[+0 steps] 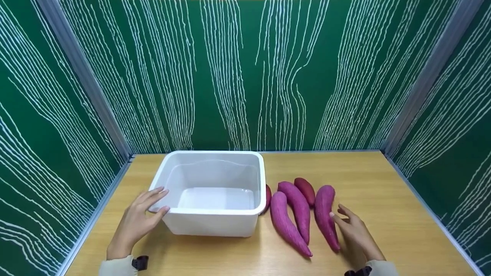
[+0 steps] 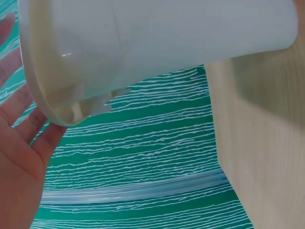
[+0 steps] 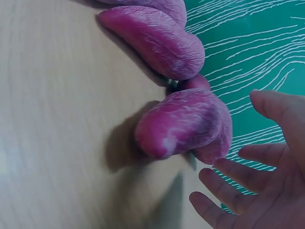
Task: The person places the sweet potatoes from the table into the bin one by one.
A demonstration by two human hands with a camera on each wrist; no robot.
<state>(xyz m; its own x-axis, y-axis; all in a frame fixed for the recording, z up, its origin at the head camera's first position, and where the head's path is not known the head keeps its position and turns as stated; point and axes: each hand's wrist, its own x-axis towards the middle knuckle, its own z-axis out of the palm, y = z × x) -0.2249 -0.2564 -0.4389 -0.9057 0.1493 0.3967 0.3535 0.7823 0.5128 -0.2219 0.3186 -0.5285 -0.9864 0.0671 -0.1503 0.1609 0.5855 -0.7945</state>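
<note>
While the right hand (image 1: 356, 232) hangs open, the rightmost sweet potato (image 1: 325, 216) lies just beside it

As I read the head and wrist views, that hand has thumb and fingers spread apart and grips nothing. The rightmost sweet potato lies to its left, thick end away from me, thin tip toward me; a fingertip overlaps its edge in the head view, but whether they touch I cannot tell. I judge it firm, moderately heavy and liable to roll, so I would grasp the thick middle and spare the tapered tip. The left hand (image 1: 136, 218), fingers nearly straight, rests on the near left corner of the white plastic bin (image 1: 211, 224), probably light, stiff and best held by its rim. Two more purple sweet potatoes (image 1: 285, 224) lie between. One darker red sweet potato (image 1: 305, 191) sits behind them; another is half hidden by the bin. Green panels (image 1: 251, 76) with white wavy lines stand beyond.
</note>
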